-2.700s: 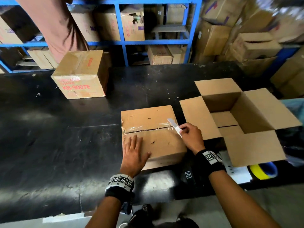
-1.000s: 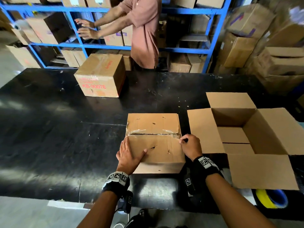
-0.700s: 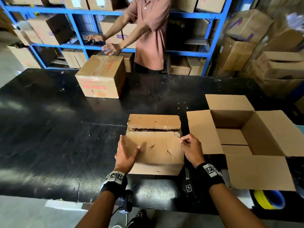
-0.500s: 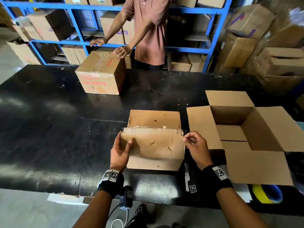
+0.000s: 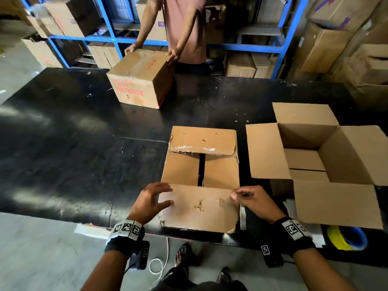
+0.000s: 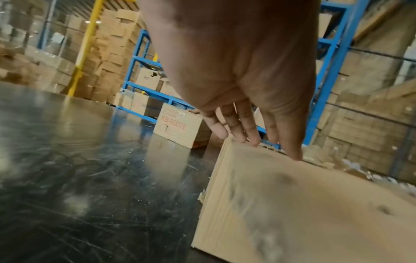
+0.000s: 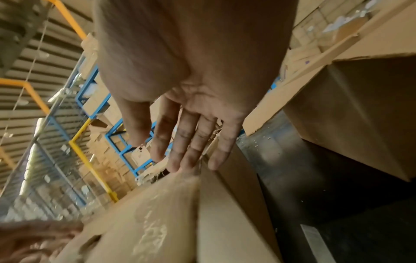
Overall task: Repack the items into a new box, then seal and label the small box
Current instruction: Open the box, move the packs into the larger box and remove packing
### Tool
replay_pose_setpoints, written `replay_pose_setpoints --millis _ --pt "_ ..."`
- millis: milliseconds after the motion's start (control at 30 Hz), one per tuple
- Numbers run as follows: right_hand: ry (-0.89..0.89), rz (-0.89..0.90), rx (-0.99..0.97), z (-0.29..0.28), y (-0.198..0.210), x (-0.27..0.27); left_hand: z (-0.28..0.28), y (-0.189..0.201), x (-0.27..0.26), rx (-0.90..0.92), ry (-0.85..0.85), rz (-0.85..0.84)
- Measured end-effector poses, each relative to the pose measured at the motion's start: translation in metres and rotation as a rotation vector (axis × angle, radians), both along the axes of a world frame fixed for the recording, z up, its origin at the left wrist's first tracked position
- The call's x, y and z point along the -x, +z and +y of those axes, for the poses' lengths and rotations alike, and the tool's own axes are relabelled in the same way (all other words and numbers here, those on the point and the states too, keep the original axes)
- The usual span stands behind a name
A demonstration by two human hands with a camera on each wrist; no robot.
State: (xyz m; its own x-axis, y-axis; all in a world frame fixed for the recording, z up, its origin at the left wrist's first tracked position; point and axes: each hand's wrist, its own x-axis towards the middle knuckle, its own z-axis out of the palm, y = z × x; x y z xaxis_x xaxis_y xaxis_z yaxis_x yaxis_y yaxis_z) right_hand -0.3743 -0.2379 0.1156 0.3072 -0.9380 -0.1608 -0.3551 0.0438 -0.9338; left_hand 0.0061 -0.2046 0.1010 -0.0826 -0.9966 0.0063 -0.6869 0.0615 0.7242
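The small worn box sits mid-table with its near flap folded out toward me and its far flap still lying over the top. Two inner flaps are closed with a dark gap between them, so the contents are hidden. My left hand is at the near flap's left end, its straight fingers touching the flap edge. My right hand is at the flap's right corner, where its straight fingers touch the flap. The new box stands open and empty on the right.
A yellow-and-blue tape roll lies under the new box's near flap. A white strip lies beside the small box. A person across the black table holds a box marked KB-9007E. Blue racks full of cartons stand behind.
The tape seam was cut, then both my hands lifted the near flap and folded it out toward me, exposing the inner flaps. The person across turned from the rack and took hold of the KB-9007E box.
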Motion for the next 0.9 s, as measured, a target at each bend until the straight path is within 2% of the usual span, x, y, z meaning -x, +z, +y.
replay_pose_setpoints --millis 100,233,367,500,700,900 --pt "0.061 0.131 0.034 0.001 -0.003 -0.006 -0.006 -0.010 0.004 0.055 -0.096 -0.196" --pt "0.122 0.282 0.069 -0.005 0.005 -0.011 -0.022 -0.006 0.015 0.139 -0.080 -0.357" --pt "0.163 0.369 0.099 -0.024 0.021 -0.019 -0.042 0.002 0.019 0.152 -0.082 -0.331" --pt "0.133 0.437 0.168 -0.056 0.032 -0.032 -0.063 0.006 0.020 0.062 -0.154 -0.327" --pt "0.105 0.582 0.237 -0.094 0.024 -0.052 -0.078 -0.003 0.026 0.082 -0.157 -0.306" --pt "0.190 0.736 0.160 -0.115 0.007 -0.062 -0.079 -0.021 0.030 0.120 -0.161 -0.406"
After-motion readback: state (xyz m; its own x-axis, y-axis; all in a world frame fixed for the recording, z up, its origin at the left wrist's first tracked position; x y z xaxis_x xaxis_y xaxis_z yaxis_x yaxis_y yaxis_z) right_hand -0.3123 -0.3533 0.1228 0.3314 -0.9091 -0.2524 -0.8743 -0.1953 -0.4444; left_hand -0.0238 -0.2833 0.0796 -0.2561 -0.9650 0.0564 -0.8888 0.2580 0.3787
